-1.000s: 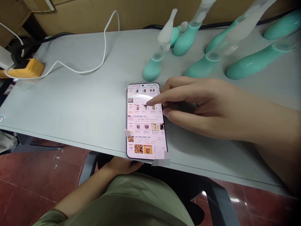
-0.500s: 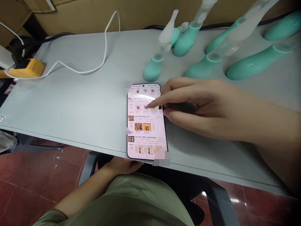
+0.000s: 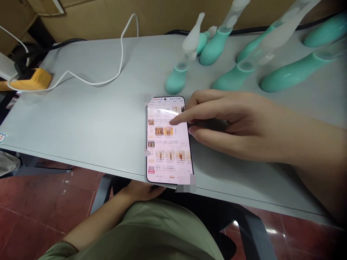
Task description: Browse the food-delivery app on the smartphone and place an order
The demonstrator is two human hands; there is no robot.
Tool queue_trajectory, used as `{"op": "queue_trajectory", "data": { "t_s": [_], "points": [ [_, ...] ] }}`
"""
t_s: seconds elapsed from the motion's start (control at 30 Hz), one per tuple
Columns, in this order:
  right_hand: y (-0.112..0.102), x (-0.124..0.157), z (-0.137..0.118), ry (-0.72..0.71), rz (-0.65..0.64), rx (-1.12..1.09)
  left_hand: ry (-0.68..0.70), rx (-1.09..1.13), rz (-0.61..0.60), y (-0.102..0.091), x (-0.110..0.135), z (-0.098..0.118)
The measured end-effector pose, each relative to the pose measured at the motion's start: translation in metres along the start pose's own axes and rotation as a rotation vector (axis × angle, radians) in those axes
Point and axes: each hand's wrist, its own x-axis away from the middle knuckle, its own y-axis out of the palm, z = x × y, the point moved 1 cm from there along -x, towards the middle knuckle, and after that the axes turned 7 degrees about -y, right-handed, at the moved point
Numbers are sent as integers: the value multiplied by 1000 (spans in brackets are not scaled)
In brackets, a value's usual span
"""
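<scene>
A smartphone (image 3: 168, 151) lies face up at the near edge of the grey table (image 3: 94, 119), its lit screen showing a list of food and drink pictures. My right hand (image 3: 233, 122) reaches in from the right with its index fingertip on the upper part of the screen. The other fingers lie loosely beside the phone and hold nothing. My left hand (image 3: 141, 191) rests below the table edge just under the phone, by my lap, and its fingers are hidden.
Several teal handheld devices with clear tips (image 3: 175, 79) stand and lie across the back right of the table. A white cable (image 3: 119, 68) loops over the table to a yellow power strip (image 3: 35, 79) at the far left. Cardboard boxes (image 3: 162, 14) line the back.
The list on the phone screen has scrolled upward under my right index finger. The fingertip has hardly moved. My left hand has stayed still.
</scene>
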Motion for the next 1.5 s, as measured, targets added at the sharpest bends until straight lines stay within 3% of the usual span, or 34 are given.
{"op": "queue_trajectory", "data": {
  "t_s": [1.5],
  "points": [
    [2, 0, 1, -13, 13, 3, 35, 85, 5, -2, -4, 0]
  ]
}}
